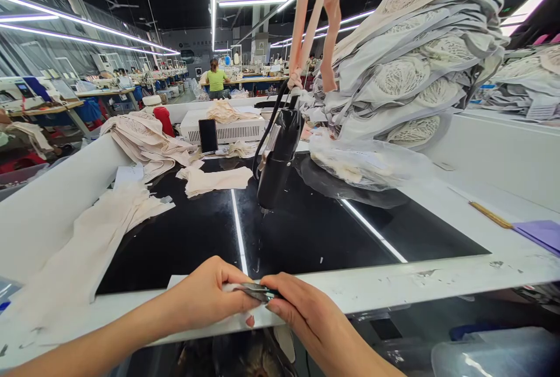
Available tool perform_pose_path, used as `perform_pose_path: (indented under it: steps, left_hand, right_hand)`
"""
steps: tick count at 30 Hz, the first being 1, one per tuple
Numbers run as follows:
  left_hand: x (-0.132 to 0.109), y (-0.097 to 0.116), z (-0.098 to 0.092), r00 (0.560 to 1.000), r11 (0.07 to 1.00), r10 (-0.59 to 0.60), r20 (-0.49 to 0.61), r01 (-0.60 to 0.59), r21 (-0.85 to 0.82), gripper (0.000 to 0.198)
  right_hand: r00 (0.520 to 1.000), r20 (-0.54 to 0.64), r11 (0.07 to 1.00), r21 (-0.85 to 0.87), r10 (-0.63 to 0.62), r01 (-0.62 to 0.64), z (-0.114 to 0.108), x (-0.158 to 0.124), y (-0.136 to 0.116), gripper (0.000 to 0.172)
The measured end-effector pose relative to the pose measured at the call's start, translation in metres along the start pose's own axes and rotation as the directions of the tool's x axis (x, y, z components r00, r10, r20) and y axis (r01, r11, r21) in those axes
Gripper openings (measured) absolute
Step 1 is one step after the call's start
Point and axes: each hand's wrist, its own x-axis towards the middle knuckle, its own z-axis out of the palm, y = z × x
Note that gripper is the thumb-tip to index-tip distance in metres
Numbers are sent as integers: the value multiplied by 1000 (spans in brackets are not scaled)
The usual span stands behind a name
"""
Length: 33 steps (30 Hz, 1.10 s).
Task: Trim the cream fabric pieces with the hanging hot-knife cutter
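Black panel (pixel 188 243) at 12 o'clock, left hand (pixel 214 292) and right hand (pixel 301 307) pinch a metal tool (pixel 254 290) lying 9-to-3, probably pointing 9.

At six o'clock we pinch a small metal tool (pixel 258 292) between our left hand (pixel 212 292) and right hand (pixel 306 310). At twelve, a black device (pixel 280 161) hangs from pinkish bands (pixel 301 21); cream cloth (pixel 87 243) lies at nine, a stack of grey pieces (pixel 411 73) at one.
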Motion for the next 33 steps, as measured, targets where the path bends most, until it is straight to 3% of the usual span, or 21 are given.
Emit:
perform_pose_path:
  steps: [13, 24, 33]
  left_hand:
    - [-2, 0, 2, 999, 999, -32, 4, 32, -10, 29]
    - [1, -12, 6, 999, 998, 27, 19, -26, -63, 33]
    - [-4, 0, 5, 995, 988, 40, 87, -27, -151, 21]
  right_hand:
    - [1000, 11, 999, 34, 4, -5, 1, 0, 1, 37]
    - [1000, -15, 996, 93, -3, 5, 7, -3, 8, 39]
    - [996, -73, 994, 92, 56, -49, -7, -17, 13, 37]
